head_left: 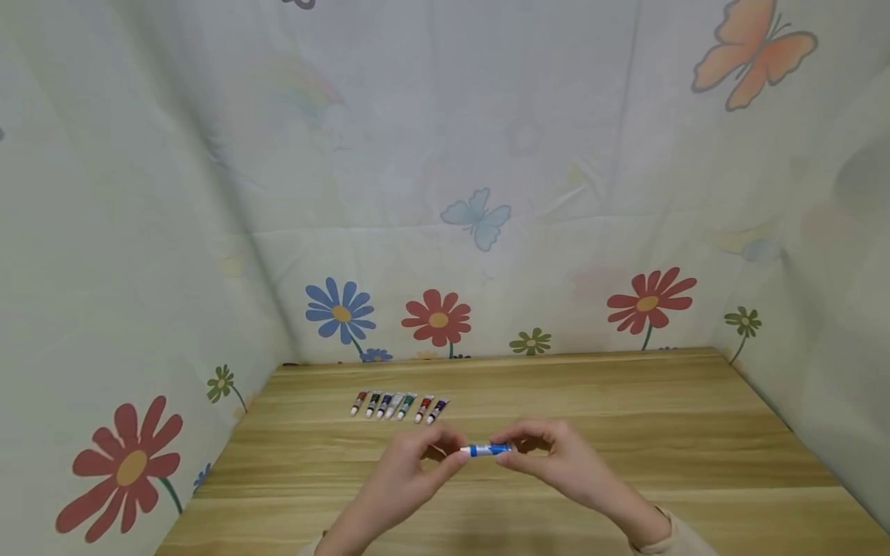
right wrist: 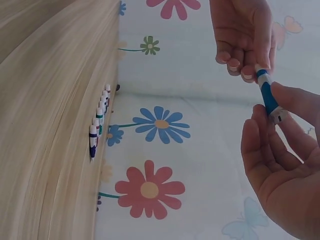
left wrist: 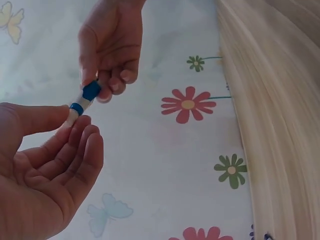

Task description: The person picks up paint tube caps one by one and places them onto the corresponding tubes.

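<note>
A small blue and silver paint tube with a white cap is held level between both hands, above the near part of the wooden table. My left hand pinches the tube's white cap end between thumb and fingertips. At the other end, my right hand pinches the blue body near the flat crimped tail, which shows in the right wrist view beside the right thumb. In the left wrist view the blue tube slants between the two hands, its cap mostly covered by the left fingertips.
Several paint tubes lie in a row at the table's back left, white caps toward me, in red, green, blue, silver and purple. The wooden table meets a hanging cloth printed with flowers and butterflies at its back and sides.
</note>
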The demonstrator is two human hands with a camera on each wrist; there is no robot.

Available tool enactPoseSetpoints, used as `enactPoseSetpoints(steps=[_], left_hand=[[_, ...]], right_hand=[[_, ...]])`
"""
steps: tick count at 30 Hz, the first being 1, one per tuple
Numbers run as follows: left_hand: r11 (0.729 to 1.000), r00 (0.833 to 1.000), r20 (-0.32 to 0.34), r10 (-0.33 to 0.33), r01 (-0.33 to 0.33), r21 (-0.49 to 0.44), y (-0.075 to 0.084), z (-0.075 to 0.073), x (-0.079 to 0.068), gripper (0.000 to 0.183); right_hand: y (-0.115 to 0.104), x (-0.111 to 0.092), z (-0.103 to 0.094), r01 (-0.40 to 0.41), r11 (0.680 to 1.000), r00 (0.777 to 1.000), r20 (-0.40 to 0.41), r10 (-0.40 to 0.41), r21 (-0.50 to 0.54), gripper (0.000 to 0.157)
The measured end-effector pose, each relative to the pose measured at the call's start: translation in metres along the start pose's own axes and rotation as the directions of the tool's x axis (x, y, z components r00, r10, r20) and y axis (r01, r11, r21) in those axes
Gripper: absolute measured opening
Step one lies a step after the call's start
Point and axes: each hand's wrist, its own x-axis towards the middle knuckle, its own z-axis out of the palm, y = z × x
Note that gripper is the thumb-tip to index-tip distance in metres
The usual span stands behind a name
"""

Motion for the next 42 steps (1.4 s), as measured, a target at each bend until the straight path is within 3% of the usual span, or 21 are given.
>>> enactPoseSetpoints(steps=[5, 10, 17, 21, 26, 32, 37, 42], left_hand=[[0.991, 0.99, 0.08, -0.115, 0.12, -0.064, 0.001, -0.001, 0.0, 0.014], [0.978, 0.973, 0.142, -0.18, 0.193, -0.079, 0.001, -0.002, 0.003, 0.015], [0.982, 0.961, 0.219, -0.168, 0.183, -0.051, -0.004, 0.0, 0.007, 0.012], [0.984, 0.961, 0.219, -0.166, 0.175, -0.021, -0.009, 0.002, 0.01, 0.013], [0.985, 0.962, 0.216, -0.169, 0.173, 0.002, -0.019, 0.005, 0.014, 0.013], [0.982, 0.969, 0.16, -0.191, 0.186, 0.044, -0.047, 0.004, 0.024, 0.014], [0.968, 0.979, 0.064, -0.193, 0.18, 0.174, -0.084, -0.001, 0.038, 0.014], [0.943, 0.975, 0.008, -0.221, 0.211, 0.256, -0.115, 0.0, 0.049, 0.013]], right_hand=[[0.001, 0.0, 0.001, 0.034, 0.999, 0.999, 0.014, -0.034, -0.004, 0.016], [0.004, 0.002, 0.001, 0.129, 0.992, 0.991, 0.021, -0.128, -0.014, 0.016], [0.009, 0.003, 0.002, 0.231, 0.973, 0.972, 0.046, -0.231, -0.011, 0.015], [0.013, 0.004, 0.002, 0.215, 0.976, 0.976, 0.043, -0.214, -0.024, 0.014], [0.019, 0.005, -0.002, 0.139, 0.99, 0.99, -0.01, -0.139, -0.03, 0.012], [0.027, 0.002, -0.015, 0.066, 0.996, 0.993, -0.091, -0.071, -0.053, 0.011], [0.031, -0.002, -0.024, 0.018, 0.996, 0.995, -0.098, -0.027, -0.092, 0.009], [0.033, -0.004, -0.027, 0.015, 0.995, 0.995, -0.096, -0.024, -0.095, 0.008]])
